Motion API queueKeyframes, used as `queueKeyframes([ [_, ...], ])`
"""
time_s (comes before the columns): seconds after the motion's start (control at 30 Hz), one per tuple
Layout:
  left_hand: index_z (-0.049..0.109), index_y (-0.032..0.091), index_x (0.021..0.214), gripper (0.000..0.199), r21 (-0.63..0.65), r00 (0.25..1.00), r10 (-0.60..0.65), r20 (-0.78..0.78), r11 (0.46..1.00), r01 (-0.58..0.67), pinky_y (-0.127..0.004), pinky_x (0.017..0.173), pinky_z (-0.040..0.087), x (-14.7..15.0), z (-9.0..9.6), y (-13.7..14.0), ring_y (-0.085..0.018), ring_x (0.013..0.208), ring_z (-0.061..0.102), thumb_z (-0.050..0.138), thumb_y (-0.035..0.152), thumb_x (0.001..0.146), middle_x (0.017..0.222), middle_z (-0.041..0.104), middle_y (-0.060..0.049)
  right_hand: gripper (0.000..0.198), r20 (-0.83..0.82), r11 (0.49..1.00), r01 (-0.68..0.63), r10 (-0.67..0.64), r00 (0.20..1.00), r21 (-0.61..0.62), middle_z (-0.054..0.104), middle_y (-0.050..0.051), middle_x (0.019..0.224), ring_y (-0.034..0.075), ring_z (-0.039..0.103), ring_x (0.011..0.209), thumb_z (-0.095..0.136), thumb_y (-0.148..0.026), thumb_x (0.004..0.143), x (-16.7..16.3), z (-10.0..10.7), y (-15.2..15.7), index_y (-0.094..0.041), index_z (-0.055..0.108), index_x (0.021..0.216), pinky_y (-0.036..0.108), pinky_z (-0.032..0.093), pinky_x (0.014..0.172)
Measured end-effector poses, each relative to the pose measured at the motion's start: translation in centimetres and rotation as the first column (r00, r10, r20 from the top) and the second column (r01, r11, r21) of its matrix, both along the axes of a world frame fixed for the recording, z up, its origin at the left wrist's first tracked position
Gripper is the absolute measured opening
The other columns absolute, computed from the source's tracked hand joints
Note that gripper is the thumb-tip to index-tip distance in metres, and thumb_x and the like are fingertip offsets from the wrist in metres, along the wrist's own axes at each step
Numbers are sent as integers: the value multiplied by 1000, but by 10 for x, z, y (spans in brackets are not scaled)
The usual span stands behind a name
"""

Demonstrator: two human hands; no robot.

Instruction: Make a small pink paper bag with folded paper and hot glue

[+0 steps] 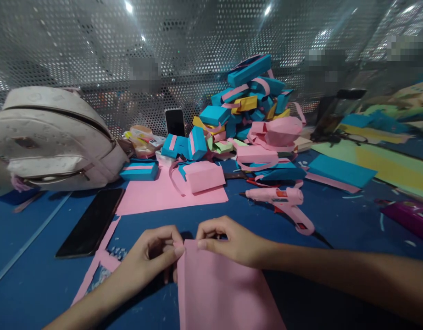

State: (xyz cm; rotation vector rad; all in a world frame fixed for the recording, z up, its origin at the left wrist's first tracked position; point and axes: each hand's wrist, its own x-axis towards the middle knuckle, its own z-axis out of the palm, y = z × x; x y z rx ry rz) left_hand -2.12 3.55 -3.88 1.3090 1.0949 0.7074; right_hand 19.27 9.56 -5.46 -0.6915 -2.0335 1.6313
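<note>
A pink paper sheet [221, 288] lies on the blue table [335, 220] right in front of me. My left hand [151, 259] pinches its far left corner between thumb and fingers. My right hand [230, 239] presses down on the sheet's far edge, fingers curled over it. The two hands almost touch at that edge.
A pink glue gun [283, 201] lies just beyond my right hand. Behind it rises a heap of blue, pink and yellow paper boxes [249, 105]. A black phone [92, 222] and a white backpack [53, 137] sit at the left, another pink sheet [153, 195] in the middle.
</note>
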Motion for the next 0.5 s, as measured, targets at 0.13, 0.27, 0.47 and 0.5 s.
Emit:
queueKeyframes([
  [0.13,54,18,74,33,-43,999,-22,35,999,23,-15,43,43,0,1,2,-7,43,56,65,47,84,53,61,3,19,33,1000,-1,1,999,-3,51,-3,68,11,43,65,58,-28,88,0,1,0,-16,58,74,23,33,60],
  [0.27,53,17,72,31,-87,1000,-16,20,996,18,-16,42,45,0,2,4,-8,41,57,69,43,82,53,64,2,21,60,1000,-26,27,998,-14,48,-4,65,10,39,61,57,-32,89,2,0,3,-16,57,76,23,30,56],
  [0.47,56,16,74,29,-185,999,-28,-17,982,24,-17,39,45,-4,1,7,-12,42,62,71,41,79,50,67,-1,19,194,999,-28,21,981,36,50,-3,65,10,40,60,55,-32,88,3,0,4,-17,62,79,22,30,54],
  [0.5,58,16,74,29,-197,999,-39,-28,980,33,-17,39,45,-5,2,8,-12,42,61,72,41,79,51,67,-2,18,204,999,-19,8,979,50,51,-3,65,10,42,61,55,-31,88,3,1,4,-17,62,79,22,30,54],
])
